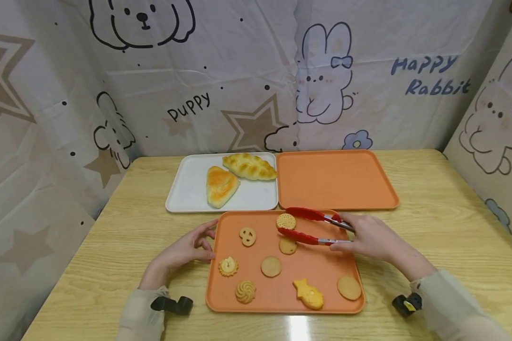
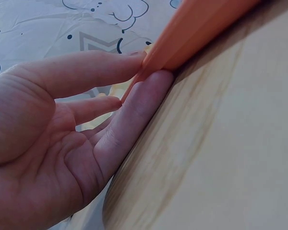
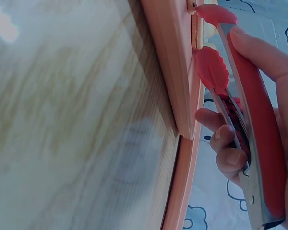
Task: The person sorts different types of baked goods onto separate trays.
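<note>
In the head view my right hand (image 1: pixel 373 237) grips a pair of tongs (image 1: pixel 334 220) with red scalloped heads, also held in the right wrist view. The tong heads are spread apart, one on either side of a round dotted cracker (image 1: pixel 286 221). Just below the lower head lies another round cookie (image 1: pixel 288 246), partly covered by it. My left hand (image 1: pixel 190 247) holds the left rim of the near orange tray (image 1: pixel 256 296). Seen from the left wrist, fingers pinch that tray's rim (image 2: pixel 156 55) at the tabletop.
Several other cookies lie on the near tray, among them a pretzel cookie (image 1: pixel 248 236) and a fish-shaped one (image 1: pixel 309 294). Behind it, a white tray (image 1: pixel 185 189) carries two breads (image 1: pixel 221 187). Beside that stands a second orange tray (image 1: pixel 333 180). A printed cloth (image 1: pixel 247 71) hangs behind the table.
</note>
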The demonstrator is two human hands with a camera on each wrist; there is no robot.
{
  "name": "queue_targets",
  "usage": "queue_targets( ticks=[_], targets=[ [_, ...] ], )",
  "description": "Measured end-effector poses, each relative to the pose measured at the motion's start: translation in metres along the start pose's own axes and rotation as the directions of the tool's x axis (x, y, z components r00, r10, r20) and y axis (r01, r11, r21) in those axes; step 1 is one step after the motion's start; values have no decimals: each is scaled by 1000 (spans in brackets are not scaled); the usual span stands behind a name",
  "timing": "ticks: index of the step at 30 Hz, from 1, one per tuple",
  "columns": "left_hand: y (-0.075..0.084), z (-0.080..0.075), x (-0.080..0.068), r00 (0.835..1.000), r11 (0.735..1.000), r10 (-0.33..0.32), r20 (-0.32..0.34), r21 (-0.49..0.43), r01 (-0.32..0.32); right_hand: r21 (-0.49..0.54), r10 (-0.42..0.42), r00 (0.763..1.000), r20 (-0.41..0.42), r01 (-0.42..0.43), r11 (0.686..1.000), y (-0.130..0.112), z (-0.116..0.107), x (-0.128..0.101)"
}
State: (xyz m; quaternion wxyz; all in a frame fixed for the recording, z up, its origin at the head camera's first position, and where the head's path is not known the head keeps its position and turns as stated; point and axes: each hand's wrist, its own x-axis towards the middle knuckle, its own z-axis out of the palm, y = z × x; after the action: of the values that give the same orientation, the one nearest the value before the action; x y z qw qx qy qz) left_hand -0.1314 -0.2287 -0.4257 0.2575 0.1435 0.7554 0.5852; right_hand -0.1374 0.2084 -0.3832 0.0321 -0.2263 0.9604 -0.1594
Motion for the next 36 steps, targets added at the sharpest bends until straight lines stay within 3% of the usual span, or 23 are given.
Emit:
queue_targets(
  ticks=[7, 16, 27, 36],
  targets=[
    [0, 0, 0, 1000, 1000, -7, -8, -1, 7, 11, 0, 1000, 16, 0, 1000, -2, -1, 1],
    [-2, 1, 1, 1000, 1000, -18, -7, -19, 18, -26, -7, 999, -38, 6, 1000, 3, -1, 2],
    [-1, 0, 0, 1000, 1000, -11, -9, -5, 11, 10, -21, 997, -78, 22, 1000, 10, -5, 10],
    [-2, 0, 1, 1000, 1000, -4, -2, -18, 4, -1, 38, 996, -80, -38, 999, 23, -4, 21]
  ],
)
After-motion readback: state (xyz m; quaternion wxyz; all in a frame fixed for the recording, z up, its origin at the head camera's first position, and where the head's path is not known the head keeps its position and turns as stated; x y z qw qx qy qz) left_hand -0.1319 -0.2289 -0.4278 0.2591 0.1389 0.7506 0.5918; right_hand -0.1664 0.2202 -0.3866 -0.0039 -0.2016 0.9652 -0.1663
